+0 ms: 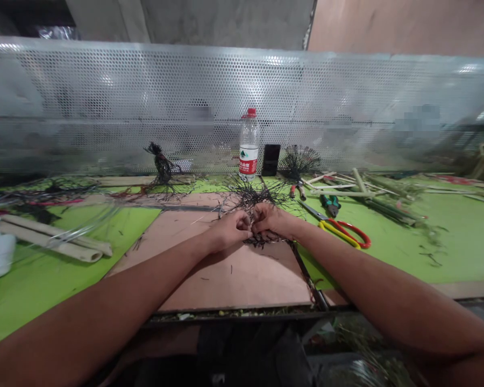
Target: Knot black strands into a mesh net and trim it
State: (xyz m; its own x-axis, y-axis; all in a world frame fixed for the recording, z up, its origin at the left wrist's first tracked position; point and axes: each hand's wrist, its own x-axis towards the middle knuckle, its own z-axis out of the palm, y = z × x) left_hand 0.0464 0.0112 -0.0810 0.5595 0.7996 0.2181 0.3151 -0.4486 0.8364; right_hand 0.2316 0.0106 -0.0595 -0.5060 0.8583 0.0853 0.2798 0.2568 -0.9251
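My left hand (230, 228) and my right hand (268, 220) meet over a brown board (234, 269), both with fingers closed on a bundle of thin dark twigs (253, 198). The twigs fan out away from me beyond my knuckles, and some stick out below my right hand. The fingertips of both hands press together at the bundle's middle.
Red-and-yellow scissors (342, 230) lie right of my hands on the green mat (460, 236). Green-handled pliers (329, 203), a water bottle (248, 144), a black phone (270, 159), other twig bundles (161, 166) and bamboo strips (347, 185) stand before a perforated metal screen (105, 107). Rolled tubes (52, 239) lie left.
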